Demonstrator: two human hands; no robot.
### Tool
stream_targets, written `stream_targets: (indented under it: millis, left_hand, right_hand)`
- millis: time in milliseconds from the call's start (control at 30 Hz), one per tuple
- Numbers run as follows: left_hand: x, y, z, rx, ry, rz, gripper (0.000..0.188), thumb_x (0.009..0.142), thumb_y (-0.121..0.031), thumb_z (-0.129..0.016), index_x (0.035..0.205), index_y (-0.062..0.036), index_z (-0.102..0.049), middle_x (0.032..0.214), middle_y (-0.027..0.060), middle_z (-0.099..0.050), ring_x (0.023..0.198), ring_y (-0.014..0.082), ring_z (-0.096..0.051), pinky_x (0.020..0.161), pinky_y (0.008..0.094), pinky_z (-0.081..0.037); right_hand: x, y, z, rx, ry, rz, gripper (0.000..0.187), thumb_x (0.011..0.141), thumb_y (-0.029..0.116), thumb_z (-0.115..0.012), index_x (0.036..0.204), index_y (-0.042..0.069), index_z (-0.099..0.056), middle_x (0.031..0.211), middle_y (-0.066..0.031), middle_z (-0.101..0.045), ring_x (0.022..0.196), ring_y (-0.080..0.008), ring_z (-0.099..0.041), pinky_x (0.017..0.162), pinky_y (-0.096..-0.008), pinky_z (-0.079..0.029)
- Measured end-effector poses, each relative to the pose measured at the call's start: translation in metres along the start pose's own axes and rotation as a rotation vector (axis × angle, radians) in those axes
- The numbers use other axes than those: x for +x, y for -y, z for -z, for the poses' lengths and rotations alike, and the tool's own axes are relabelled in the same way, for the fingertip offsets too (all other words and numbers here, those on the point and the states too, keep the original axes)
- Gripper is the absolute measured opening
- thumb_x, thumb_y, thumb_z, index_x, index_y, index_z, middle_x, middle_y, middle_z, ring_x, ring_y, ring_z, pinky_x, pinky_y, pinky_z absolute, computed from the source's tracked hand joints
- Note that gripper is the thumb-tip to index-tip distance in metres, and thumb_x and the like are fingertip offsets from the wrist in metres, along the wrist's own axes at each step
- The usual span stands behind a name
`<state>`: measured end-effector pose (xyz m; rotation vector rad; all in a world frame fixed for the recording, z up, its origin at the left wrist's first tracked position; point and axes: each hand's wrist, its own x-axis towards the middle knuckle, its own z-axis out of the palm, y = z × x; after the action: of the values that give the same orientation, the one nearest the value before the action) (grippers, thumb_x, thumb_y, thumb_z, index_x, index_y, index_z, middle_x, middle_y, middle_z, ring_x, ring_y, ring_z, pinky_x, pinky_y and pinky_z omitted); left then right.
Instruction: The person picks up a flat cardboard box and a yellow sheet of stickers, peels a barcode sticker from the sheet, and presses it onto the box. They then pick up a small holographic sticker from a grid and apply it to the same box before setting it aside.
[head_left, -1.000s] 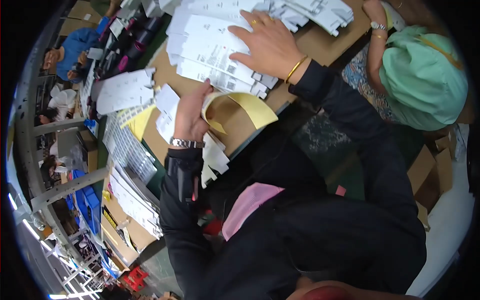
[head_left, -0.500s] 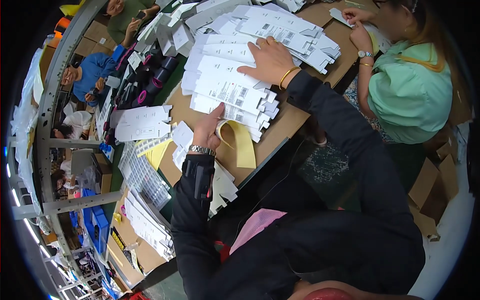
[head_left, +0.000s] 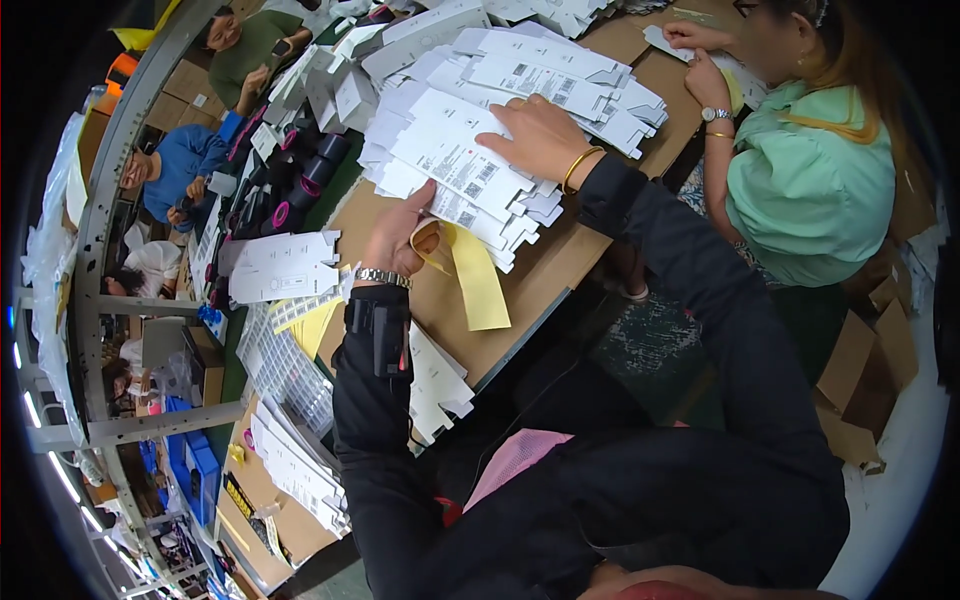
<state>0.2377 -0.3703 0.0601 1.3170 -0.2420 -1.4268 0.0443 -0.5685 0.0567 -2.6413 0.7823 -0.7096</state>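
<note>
A fanned pile of flat white cartons (head_left: 452,150) with printed panels and notched end flaps lies on the brown tabletop. My right hand (head_left: 545,140) rests on the pile, palm down with fingers spread. Lower left of it, my left hand (head_left: 400,238) curls its fingers round a yellow paper strip (head_left: 476,282), whose free end hangs over the table. The left thumb reaches to the near edge of the top cartons. More flat cartons (head_left: 437,385) lie beside my left forearm, partly covered by it.
Another carton stack (head_left: 285,267) and clear label sheets (head_left: 285,355) lie left. Black cylindrical items (head_left: 325,160) with pink rings stand beyond. At right a co-worker in a green top (head_left: 810,190) handles a flat carton. An open cardboard box (head_left: 865,380) sits on the floor.
My left hand has shifted slightly left and up with the yellow strip, which hangs straighter. The right hand stays spread on the cartons, and the top cartons sit at a slightly different angle.
</note>
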Motion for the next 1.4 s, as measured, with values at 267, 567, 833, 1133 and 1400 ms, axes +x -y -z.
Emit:
stream_targets:
  millis: [267,567,833,1133,1400]
  left_hand:
    - [-0.009,-0.003,-0.038,0.350,-0.238,-0.146,0.038,0.105,-0.040,-0.073,0.113,-0.0035,-0.070,0.085,0.0020,-0.068,0.058,0.0097,-0.058,0.046,0.0247,-0.041]
    - [0.006,0.011,-0.071,0.160,-0.254,-0.186,0.051,0.101,-0.039,-0.079,0.129,0.0023,-0.068,0.101,0.0054,-0.076,0.069,0.0106,-0.067,0.049,0.0265,-0.048]
    - [0.055,0.000,-0.076,0.261,-0.302,-0.296,0.061,0.101,-0.033,-0.079,0.139,0.0113,-0.060,0.121,0.0119,-0.075,0.092,0.0177,-0.074,0.069,0.0324,-0.060]
    - [0.073,0.007,-0.063,0.245,-0.311,-0.217,0.067,0.103,-0.038,-0.075,0.142,0.0149,-0.058,0.136,0.0170,-0.070,0.112,0.0202,-0.072,0.094,0.0332,-0.058]
    - [0.055,0.013,-0.073,0.256,-0.291,-0.241,0.068,0.101,-0.041,-0.078,0.135,0.0150,-0.063,0.129,0.0154,-0.073,0.105,0.0195,-0.073,0.086,0.0336,-0.059]
  right_hand:
    - [-0.002,-0.016,0.022,-0.075,-0.045,0.064,0.047,0.102,0.045,-0.067,0.127,0.007,-0.078,0.123,-0.0181,-0.075,0.116,-0.0370,-0.066,0.101,-0.0439,-0.053]
    - [-0.003,-0.063,0.039,-0.310,-0.144,-0.099,0.068,0.094,0.073,-0.064,0.140,0.023,-0.075,0.158,-0.0153,-0.057,0.148,-0.0408,-0.046,0.117,-0.0664,-0.036]
    - [0.010,-0.077,0.043,-0.247,0.121,-0.219,0.084,0.089,0.088,-0.055,0.152,0.033,-0.065,0.172,-0.0119,-0.040,0.160,-0.0437,-0.028,0.119,-0.0789,-0.021]
    - [0.016,-0.088,0.032,-0.135,-0.015,-0.188,0.078,0.095,0.082,-0.055,0.154,0.031,-0.062,0.165,-0.0128,-0.050,0.155,-0.0426,-0.037,0.115,-0.0820,-0.024]
    - [-0.004,-0.041,0.045,-0.096,-0.123,0.123,0.059,0.102,0.064,-0.059,0.147,0.027,-0.068,0.156,-0.0132,-0.059,0.145,-0.0375,-0.052,0.120,-0.0595,-0.038]
